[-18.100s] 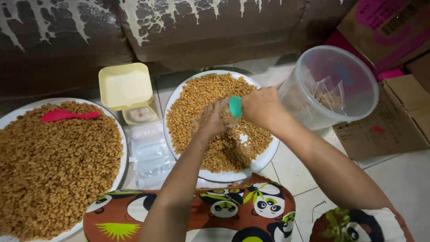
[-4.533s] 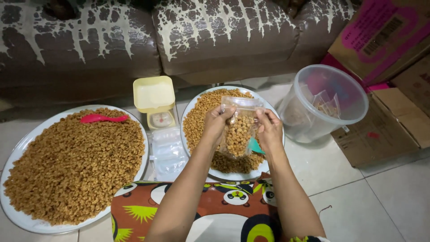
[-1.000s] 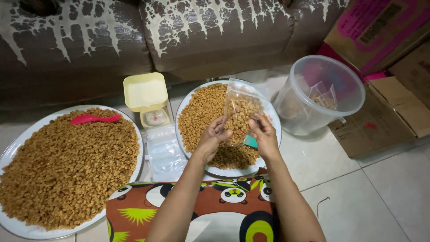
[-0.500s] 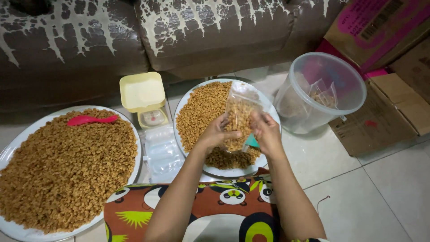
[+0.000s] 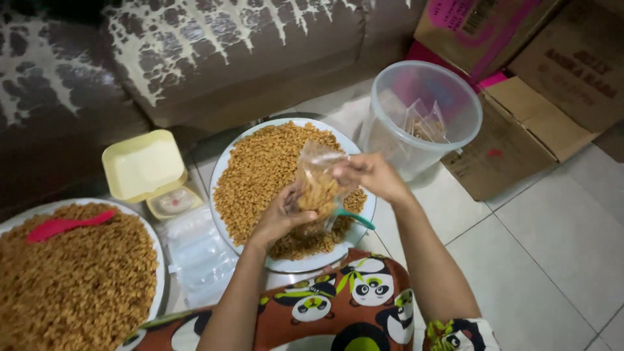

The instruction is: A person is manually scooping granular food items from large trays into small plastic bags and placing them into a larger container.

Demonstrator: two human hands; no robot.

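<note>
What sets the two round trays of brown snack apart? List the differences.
The left tray is cut off by the frame edge; the centre tray shows whole. The left tray carries a red scoop; the centre tray a green one. Both hands, left hand and right hand, hold a clear bag over the centre tray. Both trays are white.

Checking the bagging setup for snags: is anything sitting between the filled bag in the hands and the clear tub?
Nothing visible does. The small clear bag is held by the left hand and right hand above the round tray. The clear tub stands just beyond the tray's right edge, its mouth open.
</note>
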